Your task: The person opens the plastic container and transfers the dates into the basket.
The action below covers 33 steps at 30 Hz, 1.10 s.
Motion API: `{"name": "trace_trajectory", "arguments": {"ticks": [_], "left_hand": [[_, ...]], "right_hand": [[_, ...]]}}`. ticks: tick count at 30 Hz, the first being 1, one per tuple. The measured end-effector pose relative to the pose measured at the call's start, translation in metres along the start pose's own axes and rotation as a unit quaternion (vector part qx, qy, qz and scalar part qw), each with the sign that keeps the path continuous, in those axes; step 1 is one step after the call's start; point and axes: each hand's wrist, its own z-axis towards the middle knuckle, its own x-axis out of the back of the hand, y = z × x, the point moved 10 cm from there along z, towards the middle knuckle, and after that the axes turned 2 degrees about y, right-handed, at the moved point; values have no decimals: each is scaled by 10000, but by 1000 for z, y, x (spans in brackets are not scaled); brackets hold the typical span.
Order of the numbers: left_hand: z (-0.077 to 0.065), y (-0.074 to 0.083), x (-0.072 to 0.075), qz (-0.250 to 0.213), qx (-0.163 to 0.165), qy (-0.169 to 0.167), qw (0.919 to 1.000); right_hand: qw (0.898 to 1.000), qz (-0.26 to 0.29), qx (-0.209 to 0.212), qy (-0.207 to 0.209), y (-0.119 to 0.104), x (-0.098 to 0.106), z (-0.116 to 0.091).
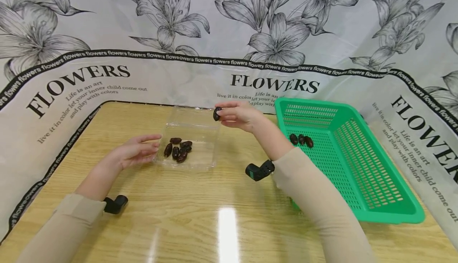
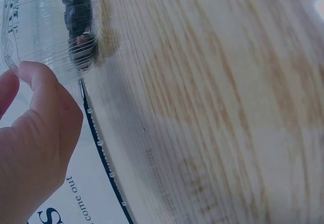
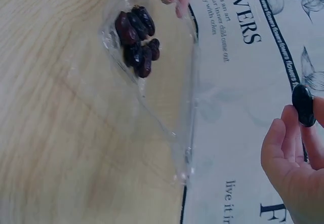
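My right hand (image 1: 239,115) pinches one dark, glossy date (image 1: 216,113) between thumb and fingertips. It is raised over the far right corner of a clear plastic container (image 1: 204,155); the right wrist view shows the same date (image 3: 303,105) upright at the fingertips. Several more dates (image 1: 175,152) lie in the container's left part. At the container's left side is my left hand (image 1: 137,150), fingers extended and slightly apart, fingertips right at the clear wall. The left wrist view has its fingers (image 2: 43,82) at the rim.
A green slotted basket (image 1: 390,215) stands on the right, partly behind my right forearm, with three dates (image 1: 301,139) near its left wall. Beneath is a wood-grain table (image 1: 186,215). A flower-printed cloth (image 1: 179,80) rises behind and along both sides.
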Motion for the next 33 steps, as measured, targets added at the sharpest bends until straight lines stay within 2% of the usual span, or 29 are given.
{"name": "trace_trajectory", "arguments": {"ticks": [7,17,33], "left_hand": [[1,0,0,55,2,24,10000],[0,0,-1,99,-19,25,9999],[0,-1,0,-5,-13,60,10000]], "right_hand": [[9995,308,94,70,-16,29,-19],[9974,594,86,389,-24,81,-40],[9944,1015,29,278,-19,124,-67]]}}
